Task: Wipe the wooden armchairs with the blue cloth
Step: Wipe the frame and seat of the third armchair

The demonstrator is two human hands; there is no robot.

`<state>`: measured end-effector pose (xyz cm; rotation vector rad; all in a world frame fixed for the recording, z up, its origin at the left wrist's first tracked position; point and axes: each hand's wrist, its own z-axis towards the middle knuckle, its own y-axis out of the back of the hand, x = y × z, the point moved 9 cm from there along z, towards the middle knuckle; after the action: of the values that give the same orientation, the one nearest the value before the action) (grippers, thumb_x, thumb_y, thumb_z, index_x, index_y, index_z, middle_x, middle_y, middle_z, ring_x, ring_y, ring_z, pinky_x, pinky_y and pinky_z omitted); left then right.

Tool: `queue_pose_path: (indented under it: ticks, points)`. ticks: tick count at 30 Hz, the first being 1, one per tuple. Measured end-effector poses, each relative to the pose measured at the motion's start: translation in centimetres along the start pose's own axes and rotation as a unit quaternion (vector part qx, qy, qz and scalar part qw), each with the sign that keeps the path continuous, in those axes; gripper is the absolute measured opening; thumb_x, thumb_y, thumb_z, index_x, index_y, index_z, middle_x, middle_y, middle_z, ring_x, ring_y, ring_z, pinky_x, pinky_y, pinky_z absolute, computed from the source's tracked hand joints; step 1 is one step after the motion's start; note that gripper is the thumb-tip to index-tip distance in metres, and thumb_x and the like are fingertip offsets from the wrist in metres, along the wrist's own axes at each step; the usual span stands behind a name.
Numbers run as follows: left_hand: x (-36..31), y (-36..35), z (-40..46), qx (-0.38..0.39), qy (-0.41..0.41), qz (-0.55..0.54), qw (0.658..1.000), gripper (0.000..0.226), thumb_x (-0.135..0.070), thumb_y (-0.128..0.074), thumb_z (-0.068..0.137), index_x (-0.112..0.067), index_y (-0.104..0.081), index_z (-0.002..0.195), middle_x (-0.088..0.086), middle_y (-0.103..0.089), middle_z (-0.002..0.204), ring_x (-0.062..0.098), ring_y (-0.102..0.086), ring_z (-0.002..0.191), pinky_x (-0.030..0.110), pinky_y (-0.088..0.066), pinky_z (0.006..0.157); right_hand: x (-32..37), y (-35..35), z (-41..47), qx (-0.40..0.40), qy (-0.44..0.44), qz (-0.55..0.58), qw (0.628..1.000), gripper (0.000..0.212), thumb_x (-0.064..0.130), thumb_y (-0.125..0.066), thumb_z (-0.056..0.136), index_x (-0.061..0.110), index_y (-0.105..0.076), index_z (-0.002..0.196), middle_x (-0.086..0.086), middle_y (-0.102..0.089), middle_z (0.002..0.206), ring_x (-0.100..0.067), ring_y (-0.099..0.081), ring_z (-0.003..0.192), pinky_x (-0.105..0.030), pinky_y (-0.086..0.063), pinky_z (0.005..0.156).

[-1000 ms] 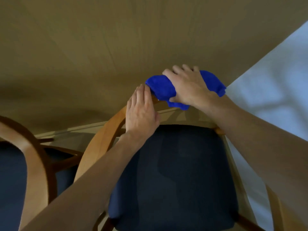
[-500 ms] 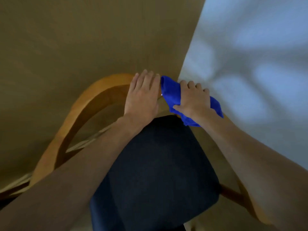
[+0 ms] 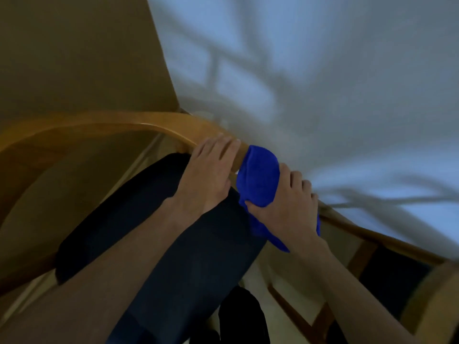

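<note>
- Blue cloth was bunched over the curved wooden rail of the armchair, just right of the left hand.
- Right hand was closed on the cloth, thumb under and fingers over, pressing it against the rail.
- Left hand lay flat on the rail, fingers together and curled over the top edge, touching the cloth's edge; it held nothing but the wood.
- Cloth looked soft, light and floppy: a loose tail hung below the wrist. Best gripped as a wad wrapped round the rail.
- Rail looked smooth, stiff and varnished, so likely slick under the cloth.
- Dark seat cushion sat below both forearms.
- White wall ran close behind the rail, leaving little room for knuckles.
- Second wooden chair frame stood near on the right.
- Frame was motion-blurred; fine detail was unclear.
</note>
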<state>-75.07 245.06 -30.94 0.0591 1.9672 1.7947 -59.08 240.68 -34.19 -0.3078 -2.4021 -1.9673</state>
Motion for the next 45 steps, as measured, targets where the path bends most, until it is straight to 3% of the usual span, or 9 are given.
queue_pose_path:
  ticks: [8, 12, 16, 25, 32, 35, 37, 41, 45]
  points:
    - [-4.6, -2.7, -1.6, 0.030, -0.029, -0.011, 0.999, 0.074, -0.014, -0.070, 0.079, -0.010, -0.036, 0.144, 0.012, -0.038, 0.147, 0.029, -0.032, 0.139, 0.043, -0.026, 0.115, -5.3, -0.6, -6.0, -0.021, -0.050, 0.034, 0.998, 0.099, 0.074, -0.066, 0.069, 0.019, -0.026, 0.142, -0.008, -0.049, 0.130, -0.029, -0.050, 0.113, -0.044, -0.047, 0.091]
    - [-4.0, -2.3, -2.3, -0.003, -0.010, -0.035, 0.999, 0.069, -0.013, -0.066, 0.081, -0.010, -0.037, 0.143, 0.012, -0.039, 0.146, 0.027, -0.033, 0.139, 0.041, -0.027, 0.114, -4.8, -0.4, -5.8, -0.044, -0.034, 0.011, 0.998, 0.101, 0.083, -0.053, 0.073, 0.014, -0.029, 0.143, -0.009, -0.050, 0.129, -0.027, -0.049, 0.110, -0.040, -0.044, 0.093]
    - [-1.5, -1.3, -3.0, -0.040, 0.043, -0.048, 0.997, 0.065, -0.014, -0.064, 0.082, -0.008, -0.039, 0.142, 0.012, -0.041, 0.143, 0.025, -0.038, 0.135, 0.040, -0.032, 0.111, -1.2, 0.7, -2.5, -0.056, -0.006, -0.067, 0.996, 0.104, 0.087, -0.037, 0.074, 0.007, -0.032, 0.142, -0.015, -0.051, 0.125, -0.033, -0.052, 0.106, -0.045, -0.045, 0.089]
    - [3.7, 0.1, -3.8, -0.064, 0.132, -0.030, 0.989, 0.066, -0.015, -0.066, 0.082, -0.006, -0.040, 0.141, 0.010, -0.041, 0.144, 0.021, -0.039, 0.131, 0.033, -0.030, 0.108, 12.2, -0.2, 7.7, -0.036, 0.124, -0.053, 0.990, 0.098, 0.072, -0.056, 0.079, 0.008, -0.025, 0.146, -0.015, -0.043, 0.137, -0.035, -0.045, 0.120, -0.047, -0.039, 0.097]
    - [3.0, 0.5, -3.0, -0.067, 0.126, -0.041, 0.989, 0.068, -0.013, -0.066, 0.081, -0.008, -0.036, 0.142, 0.008, -0.041, 0.140, 0.020, -0.043, 0.126, 0.032, -0.032, 0.104, 1.0, 0.3, 0.6, -0.001, 0.078, 0.038, 0.996, 0.115, 0.084, -0.060, 0.064, 0.018, -0.018, 0.149, -0.009, -0.046, 0.134, -0.031, -0.052, 0.113, -0.049, -0.048, 0.092]
    - [1.0, -0.5, -2.5, -0.064, 0.109, -0.070, 0.990, 0.067, -0.013, -0.066, 0.082, -0.007, -0.037, 0.142, 0.009, -0.042, 0.140, 0.020, -0.042, 0.126, 0.032, -0.031, 0.103, -3.5, -0.7, -3.5, 0.050, 0.056, 0.060, 0.995, 0.131, 0.091, -0.055, 0.059, 0.022, 0.001, 0.155, -0.008, -0.031, 0.149, -0.032, -0.046, 0.127, -0.051, -0.048, 0.098]
    - [-0.5, -1.1, -2.5, -0.065, 0.101, -0.085, 0.989, 0.065, -0.014, -0.065, 0.082, -0.007, -0.038, 0.141, 0.009, -0.042, 0.139, 0.021, -0.043, 0.125, 0.032, -0.032, 0.103, -4.4, -0.9, -4.6, 0.050, 0.066, 0.077, 0.994, 0.128, 0.085, -0.060, 0.064, 0.023, 0.005, 0.156, -0.005, -0.021, 0.156, -0.030, -0.041, 0.134, -0.046, -0.045, 0.100]
    - [-2.4, -1.6, -3.3, -0.071, 0.067, -0.106, 0.990, 0.060, -0.015, -0.056, 0.082, -0.005, -0.042, 0.139, 0.010, -0.045, 0.136, 0.020, -0.046, 0.122, 0.034, -0.040, 0.102, -2.3, 0.1, -3.1, -0.025, 0.102, 0.036, 0.994, 0.111, 0.073, -0.058, 0.073, 0.013, -0.013, 0.155, -0.011, -0.036, 0.150, -0.031, -0.051, 0.123, -0.044, -0.049, 0.093]
    - [-1.4, -1.7, -3.9, -0.072, 0.080, -0.110, 0.988, 0.059, -0.007, -0.060, 0.082, -0.005, -0.043, 0.138, 0.011, -0.044, 0.138, 0.021, -0.046, 0.122, 0.035, -0.041, 0.102, 3.0, 0.1, 2.2, -0.041, 0.091, -0.031, 0.995, 0.108, 0.073, -0.063, 0.067, 0.006, -0.027, 0.144, -0.015, -0.051, 0.129, -0.034, -0.057, 0.105, -0.044, -0.050, 0.084]
